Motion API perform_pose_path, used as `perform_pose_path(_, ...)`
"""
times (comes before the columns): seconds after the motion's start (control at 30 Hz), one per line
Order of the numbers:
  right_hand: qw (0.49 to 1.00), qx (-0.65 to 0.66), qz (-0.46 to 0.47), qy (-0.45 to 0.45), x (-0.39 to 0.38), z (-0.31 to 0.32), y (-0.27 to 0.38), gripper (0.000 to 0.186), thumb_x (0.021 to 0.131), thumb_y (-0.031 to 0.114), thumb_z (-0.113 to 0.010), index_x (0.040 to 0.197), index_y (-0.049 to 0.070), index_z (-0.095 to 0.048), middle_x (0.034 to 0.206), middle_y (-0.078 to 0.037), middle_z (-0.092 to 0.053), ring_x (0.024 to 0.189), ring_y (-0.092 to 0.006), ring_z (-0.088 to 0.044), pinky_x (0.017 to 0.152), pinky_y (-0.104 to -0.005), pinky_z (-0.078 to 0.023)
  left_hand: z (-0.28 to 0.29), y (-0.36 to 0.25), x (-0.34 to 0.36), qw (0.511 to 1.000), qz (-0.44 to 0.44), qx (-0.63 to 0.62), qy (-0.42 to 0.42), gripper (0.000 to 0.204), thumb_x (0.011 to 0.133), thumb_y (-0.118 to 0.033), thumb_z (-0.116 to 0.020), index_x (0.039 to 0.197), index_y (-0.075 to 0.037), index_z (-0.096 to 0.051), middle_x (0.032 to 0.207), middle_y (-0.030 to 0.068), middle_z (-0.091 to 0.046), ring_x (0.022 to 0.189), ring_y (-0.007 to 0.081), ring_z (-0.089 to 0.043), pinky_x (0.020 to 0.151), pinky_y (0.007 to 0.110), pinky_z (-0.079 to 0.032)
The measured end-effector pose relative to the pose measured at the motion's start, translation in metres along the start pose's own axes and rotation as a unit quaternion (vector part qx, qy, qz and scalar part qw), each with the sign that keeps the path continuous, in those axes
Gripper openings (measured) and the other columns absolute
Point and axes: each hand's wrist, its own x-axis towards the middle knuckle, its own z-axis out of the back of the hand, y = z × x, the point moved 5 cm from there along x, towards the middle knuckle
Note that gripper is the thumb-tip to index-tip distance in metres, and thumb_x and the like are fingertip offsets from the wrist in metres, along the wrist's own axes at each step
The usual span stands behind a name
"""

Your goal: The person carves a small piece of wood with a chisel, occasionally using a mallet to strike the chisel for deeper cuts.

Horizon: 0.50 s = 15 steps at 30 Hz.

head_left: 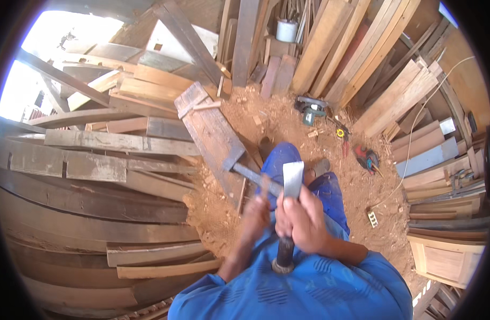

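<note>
My right hand [305,223] is closed around a hand tool with a broad, pale metal blade [293,178] that points up and away from me. Its dark round handle [284,255] sticks out below my fist toward my blue shirt. My left hand [254,216], blurred, sits just left of it and seems to grip a long flat grey bar [253,176]. The bar runs up-left and crosses behind the blade. Below both hands are my blue trousers and the sawdust floor.
Weathered planks [95,160] are stacked across the left, and a grey board [213,133] lies on the reddish sawdust ahead. Boards lean along the back and right. On the floor lie a green circular saw [310,108], a yellow tape measure [341,132], a red power tool [366,156] and a white socket strip [372,217].
</note>
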Motion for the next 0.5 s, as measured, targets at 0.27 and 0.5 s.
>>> perform_pose_path(0.27,0.979,0.141,-0.148,-0.004,0.041,0.004,-0.049,0.020,0.101,0.024,-0.044,0.111,0.007,-0.049,0.072,0.000,-0.047,0.053,-0.0086,-0.046,0.054,-0.0321,-0.049,-0.013,-0.091,0.060,0.996,-0.079,0.027,-0.043,0.038,0.104,-0.038,-0.038,0.094,-0.006,-0.056,0.070,0.0013,-0.053,0.063,0.0082,-0.049,0.055,0.024,-0.040)
perform_pose_path(0.5,0.986,0.073,-0.145,-0.026,0.021,0.005,-0.052,0.018,0.100,0.025,-0.044,0.099,0.007,-0.047,0.062,0.004,-0.036,0.045,-0.0056,-0.036,0.044,-0.0278,-0.043,-0.004,-0.082,0.037,0.967,-0.119,0.226,-0.021,0.037,0.105,-0.028,-0.033,0.110,-0.004,-0.061,0.082,0.0107,-0.062,0.078,0.0199,-0.059,0.071,0.035,-0.047)
